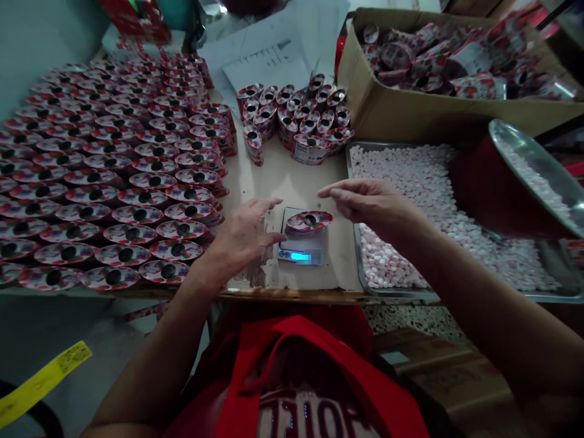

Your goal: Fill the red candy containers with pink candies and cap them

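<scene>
A small digital scale (314,255) with a lit blue display stands near the table's front edge. One red-and-white printed pouch (296,222), with a dark round opening on top, stands upright on it. My left hand (244,234) is open at the scale's left side, fingers and thumb spread, with its thumb tip close to the pouch. To the right, my right hand (369,201) hovers above the tray's near left edge. Its fingers point left toward the pouch, stretched out, and nothing shows in them.
Rows of similar upright pouches (137,214) fill the table's left side. More pouches (310,149) stand behind the scale. At right, a metal tray (358,255) holds small pale pink pieces and a tilted bowl (483,176). A cardboard box (410,106) of pouches stands behind it.
</scene>
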`<state>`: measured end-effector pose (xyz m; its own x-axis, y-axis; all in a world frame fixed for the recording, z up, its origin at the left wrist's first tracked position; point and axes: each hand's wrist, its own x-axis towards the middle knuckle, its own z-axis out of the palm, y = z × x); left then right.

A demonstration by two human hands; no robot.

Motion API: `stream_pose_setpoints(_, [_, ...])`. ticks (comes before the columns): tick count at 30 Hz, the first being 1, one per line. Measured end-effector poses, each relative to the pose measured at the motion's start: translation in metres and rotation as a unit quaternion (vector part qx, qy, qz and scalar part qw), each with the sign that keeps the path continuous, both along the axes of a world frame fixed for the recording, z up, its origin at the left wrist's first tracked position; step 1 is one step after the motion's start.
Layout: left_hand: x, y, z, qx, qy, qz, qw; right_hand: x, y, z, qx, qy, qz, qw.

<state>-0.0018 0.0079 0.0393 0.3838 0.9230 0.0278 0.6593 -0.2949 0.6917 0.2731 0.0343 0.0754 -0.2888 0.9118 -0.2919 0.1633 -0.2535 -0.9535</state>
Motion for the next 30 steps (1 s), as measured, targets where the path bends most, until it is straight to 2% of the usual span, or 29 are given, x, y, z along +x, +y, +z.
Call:
stream_pose_setpoints(3, [0.002, 0.001, 0.002, 0.001, -0.006, 0.001, 1.0, 0.038, 0.002, -0.005, -0.089, 0.089, -0.107, 0.986])
stream_pose_setpoints(5, [0.005, 0.0, 0.004, 0.0, -0.005, 0.0, 1.0, 0.064, -0.001, -0.012, -0.127, 0.115, -0.171, 0.97])
stream_pose_setpoints(8, [0.011, -0.002, 0.007, 0.003, 0.003, -0.001, 1.0, 0.092, -0.012, -0.024, -0.142, 0.102, -0.243, 0.954])
stream_pose_setpoints(11, [0.017, -0.005, 0.009, 0.013, 0.008, -0.001, 1.0, 0.104, -0.023, -0.029, -0.146, 0.102, -0.275, 0.945])
stream_pose_setpoints(16, [0.023, -0.009, 0.014, 0.042, 0.021, -0.011, 0.999, 0.103, -0.035, -0.016, -0.164, 0.151, -0.29, 0.931])
stream_pose_setpoints(20, [0.026, -0.007, 0.017, 0.071, 0.052, -0.025, 0.996, 0.099, -0.047, -0.004, -0.164, 0.182, -0.245, 0.938])
stream_pose_setpoints(26, [0.034, -0.002, 0.014, 0.096, 0.102, -0.052, 0.989, 0.091, -0.06, -0.004, -0.143, 0.173, -0.19, 0.956])
stream_pose_setpoints(30, [0.05, -0.005, 0.009, 0.089, 0.131, -0.053, 0.986, 0.074, -0.049, -0.004, -0.137, 0.188, -0.189, 0.954])
